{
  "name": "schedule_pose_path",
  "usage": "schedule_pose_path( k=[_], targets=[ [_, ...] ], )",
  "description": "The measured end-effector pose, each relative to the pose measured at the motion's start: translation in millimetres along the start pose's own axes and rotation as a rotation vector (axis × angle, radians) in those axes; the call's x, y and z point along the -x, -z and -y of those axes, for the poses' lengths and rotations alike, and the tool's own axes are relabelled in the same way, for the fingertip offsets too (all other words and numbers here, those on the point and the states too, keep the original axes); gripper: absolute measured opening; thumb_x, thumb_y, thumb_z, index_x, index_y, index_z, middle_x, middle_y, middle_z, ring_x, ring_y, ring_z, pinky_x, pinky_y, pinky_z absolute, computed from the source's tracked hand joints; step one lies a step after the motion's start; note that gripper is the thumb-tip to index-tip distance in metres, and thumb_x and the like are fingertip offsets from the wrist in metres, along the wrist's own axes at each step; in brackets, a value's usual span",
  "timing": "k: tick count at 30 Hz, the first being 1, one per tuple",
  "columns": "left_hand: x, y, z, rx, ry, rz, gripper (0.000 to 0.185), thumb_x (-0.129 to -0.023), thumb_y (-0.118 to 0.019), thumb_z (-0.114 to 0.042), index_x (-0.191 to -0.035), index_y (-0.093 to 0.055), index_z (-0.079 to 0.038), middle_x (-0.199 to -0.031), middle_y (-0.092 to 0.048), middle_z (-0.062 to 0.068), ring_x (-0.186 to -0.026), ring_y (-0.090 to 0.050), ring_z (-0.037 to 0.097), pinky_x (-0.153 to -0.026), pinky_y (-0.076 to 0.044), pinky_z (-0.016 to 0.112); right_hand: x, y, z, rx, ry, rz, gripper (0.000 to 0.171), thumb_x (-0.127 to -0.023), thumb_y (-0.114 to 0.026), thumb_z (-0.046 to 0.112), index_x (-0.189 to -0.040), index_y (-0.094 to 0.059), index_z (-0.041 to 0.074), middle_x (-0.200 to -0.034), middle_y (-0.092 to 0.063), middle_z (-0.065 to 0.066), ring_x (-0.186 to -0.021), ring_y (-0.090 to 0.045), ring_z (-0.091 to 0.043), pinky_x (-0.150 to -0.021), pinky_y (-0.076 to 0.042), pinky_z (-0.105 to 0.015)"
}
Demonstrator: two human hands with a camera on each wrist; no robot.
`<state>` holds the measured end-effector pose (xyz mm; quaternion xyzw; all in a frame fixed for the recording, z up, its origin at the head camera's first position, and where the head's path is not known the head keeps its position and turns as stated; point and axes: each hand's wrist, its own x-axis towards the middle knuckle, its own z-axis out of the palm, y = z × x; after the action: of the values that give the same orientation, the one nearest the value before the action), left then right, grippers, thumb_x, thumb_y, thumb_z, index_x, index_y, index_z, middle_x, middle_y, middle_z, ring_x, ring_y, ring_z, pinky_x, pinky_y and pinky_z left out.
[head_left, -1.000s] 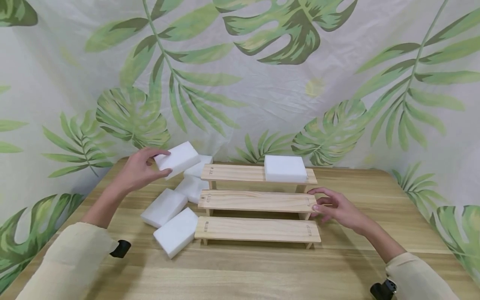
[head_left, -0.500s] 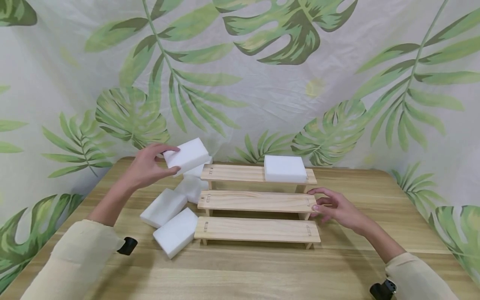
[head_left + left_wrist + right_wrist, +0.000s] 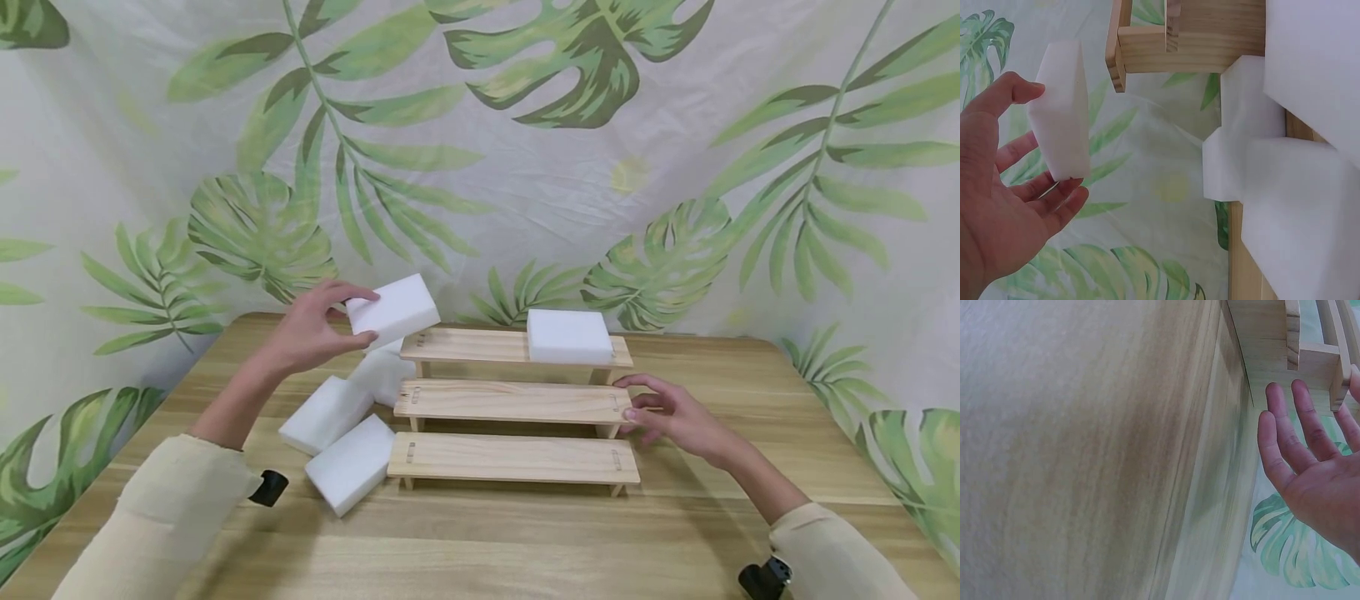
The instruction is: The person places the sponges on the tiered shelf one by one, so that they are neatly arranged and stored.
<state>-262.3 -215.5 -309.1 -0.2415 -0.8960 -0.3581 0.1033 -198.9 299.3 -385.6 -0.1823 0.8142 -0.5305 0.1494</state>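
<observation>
1. While a white block [image 3: 393, 308] is grasped between the thumb and fingers of the left hand [image 3: 311, 333], the right end of the middle shelf [image 3: 487, 404] is pinched by the thumb and forefinger of the right hand [image 3: 675, 418].
2. The grasped block is held up at a slant near the left end of the far shelf [image 3: 468, 345]; in the left wrist view it is seen apart from the wood.
3. The other fingers of the right hand are held out, spread a little; how firmly the shelf is gripped cannot be told.
4. On the right part of the far shelf, a second block [image 3: 570, 336] is laid flat.
5. To the left of the shelves, two near blocks [image 3: 350, 464] are set side by side on the bench [image 3: 480, 542]; beyond them a third block [image 3: 386, 377] is seen, and a farther one [image 3: 391, 345] is mostly hidden by the grasped block.
6. The near shelf [image 3: 513, 458] is placed in front, lowest of the three.
7. Behind the bench, a leaf-patterned cloth [image 3: 525, 208] is hung.
</observation>
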Motion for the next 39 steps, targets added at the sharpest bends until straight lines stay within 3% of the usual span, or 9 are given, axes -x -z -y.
schedule_pose_path(
  k=[27, 35, 39],
  targets=[
    [-14.8, -24.7, -7.2, 0.098, -0.067, 0.036, 0.043, -0.084, -0.081, -0.006, -0.124, -0.069, 0.004, -0.123, -0.06, 0.023, -0.111, -0.055, 0.034, -0.095, -0.054, 0.054, -0.8, -0.1, -0.5, 0.01, -0.007, -0.005, 0.051, -0.104, -0.062, 0.015, -0.149, -0.043, -0.002, -0.109, -0.067, -0.018, -0.1, -0.073, -0.031, -0.078, -0.06, -0.048],
    [-17.4, -29.6, -9.8, 0.13, -0.089, 0.036, 0.042, -0.083, -0.083, -0.004, -0.123, -0.07, 0.004, -0.12, -0.061, 0.021, -0.109, -0.054, 0.03, -0.091, -0.054, 0.026, -0.3, -0.4, -0.3, 0.017, -0.007, -0.009, 0.051, -0.104, -0.063, 0.014, -0.148, -0.043, -0.002, -0.108, -0.067, -0.018, -0.1, -0.073, -0.034, -0.078, -0.06, -0.049],
    [-18.6, -31.5, -12.1, 0.156, -0.084, 0.038, 0.043, -0.083, -0.083, -0.003, -0.123, -0.07, 0.005, -0.121, -0.06, 0.021, -0.11, -0.053, 0.03, -0.092, -0.053, 0.025, -0.2, -0.3, -0.1, 0.013, -0.011, -0.009, 0.051, -0.104, -0.063, 0.015, -0.148, -0.043, -0.001, -0.109, -0.068, -0.018, -0.1, -0.073, -0.032, -0.078, -0.06, -0.048]
  ],
)
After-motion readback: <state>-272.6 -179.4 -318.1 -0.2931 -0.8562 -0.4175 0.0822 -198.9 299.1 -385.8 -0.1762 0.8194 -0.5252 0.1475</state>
